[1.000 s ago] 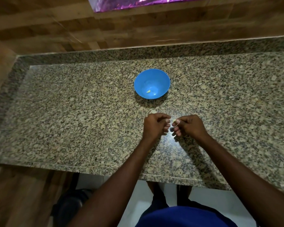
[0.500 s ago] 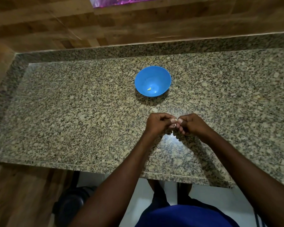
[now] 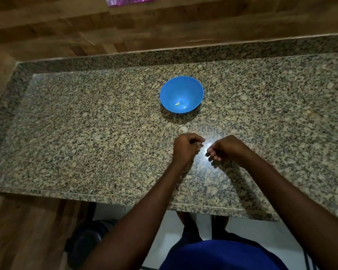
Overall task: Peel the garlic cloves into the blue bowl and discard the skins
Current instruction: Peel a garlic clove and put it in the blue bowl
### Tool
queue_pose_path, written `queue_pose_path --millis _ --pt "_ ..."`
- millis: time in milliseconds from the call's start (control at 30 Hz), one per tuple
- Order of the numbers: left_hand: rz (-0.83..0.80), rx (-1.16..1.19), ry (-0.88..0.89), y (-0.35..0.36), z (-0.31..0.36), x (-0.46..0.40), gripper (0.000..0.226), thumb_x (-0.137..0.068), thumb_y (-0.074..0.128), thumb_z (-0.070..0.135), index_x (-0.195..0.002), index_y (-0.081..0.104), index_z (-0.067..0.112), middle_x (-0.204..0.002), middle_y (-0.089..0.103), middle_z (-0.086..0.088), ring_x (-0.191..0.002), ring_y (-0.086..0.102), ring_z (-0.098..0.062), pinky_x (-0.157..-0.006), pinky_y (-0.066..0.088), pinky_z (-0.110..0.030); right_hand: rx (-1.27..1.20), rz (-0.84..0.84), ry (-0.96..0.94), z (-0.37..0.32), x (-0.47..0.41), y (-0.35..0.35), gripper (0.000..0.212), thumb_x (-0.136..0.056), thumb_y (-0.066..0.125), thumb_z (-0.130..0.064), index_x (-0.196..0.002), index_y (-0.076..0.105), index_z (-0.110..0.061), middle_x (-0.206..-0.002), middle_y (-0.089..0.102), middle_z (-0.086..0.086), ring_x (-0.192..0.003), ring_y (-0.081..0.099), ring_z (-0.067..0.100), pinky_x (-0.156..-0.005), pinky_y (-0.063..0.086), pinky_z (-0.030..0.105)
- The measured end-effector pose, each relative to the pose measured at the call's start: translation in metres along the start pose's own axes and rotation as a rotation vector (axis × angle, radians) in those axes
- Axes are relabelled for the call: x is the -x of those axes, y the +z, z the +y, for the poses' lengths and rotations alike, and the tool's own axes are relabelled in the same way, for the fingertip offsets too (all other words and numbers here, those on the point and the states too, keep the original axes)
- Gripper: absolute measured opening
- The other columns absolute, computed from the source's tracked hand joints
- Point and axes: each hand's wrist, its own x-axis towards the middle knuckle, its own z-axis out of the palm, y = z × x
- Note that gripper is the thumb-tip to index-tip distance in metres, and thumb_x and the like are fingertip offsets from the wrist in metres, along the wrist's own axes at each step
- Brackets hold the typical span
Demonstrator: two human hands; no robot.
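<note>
Granite counter (image 3: 86, 133), left hand (image 3: 185, 148) fisted, perhaps gripping garlic

Speckled granite bench (image 3: 86, 133) mid-frame; wood-panel wall (image 3: 164, 26) across top; white floor (image 3: 164, 230) bottom centre; light glare on granite.

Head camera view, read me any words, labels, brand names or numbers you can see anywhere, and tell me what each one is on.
None: no readable text in this view.
The blue bowl shows no label or brand mark.
The granite counter carries only its speckle pattern.
The purple shiny strip at the top edge shows glare, no lettering.
The left hand and right hand carry nothing with print on it.
</note>
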Motion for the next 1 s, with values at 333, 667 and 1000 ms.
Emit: queue_pose_path --millis 333,667,1000 --pt "0.000 -0.023 -0.053 -0.046 -0.012 0.005 0.021 -0.094 0.056 -0.001 -0.094 0.077 0.005 -0.080 0.074 -0.017 -0.064 0.067 -0.023 -0.060 0.056 -0.029 0.275 0.088 -0.344 0.025 -0.005 0.021 0.032 -0.091 0.054 0.004 -0.079 0.079 -0.014 -0.070 0.075 0.003 -0.066 0.074 0.028 -0.070 0.063 0.046" --pt "-0.231 -0.437 -0.028 -0.091 -0.057 0.052 0.023 -0.068 0.090 0.019 -0.088 0.078 0.023 -0.084 0.075 0.005 -0.076 0.069 -0.008 -0.072 0.057 -0.026 0.598 0.012 -0.556 0.026 0.006 0.083 0.014 -0.083 0.072 -0.009 -0.080 0.080 -0.020 -0.086 0.077 0.001 -0.083 0.070 0.014 -0.081 0.058 0.033" --pt "-0.008 -0.082 -0.030 -0.060 -0.047 0.065 0.005 -0.085 0.075 0.010 -0.083 0.077 0.014 -0.070 0.073 -0.001 -0.064 0.071 -0.016 -0.062 0.060 -0.032 0.411 -0.005 -0.430 0.030 0.010 0.069 0.015 -0.089 0.075 -0.021 -0.078 0.079 -0.011 -0.072 0.075 0.008 -0.067 0.073 0.024 -0.069 0.060 0.037"
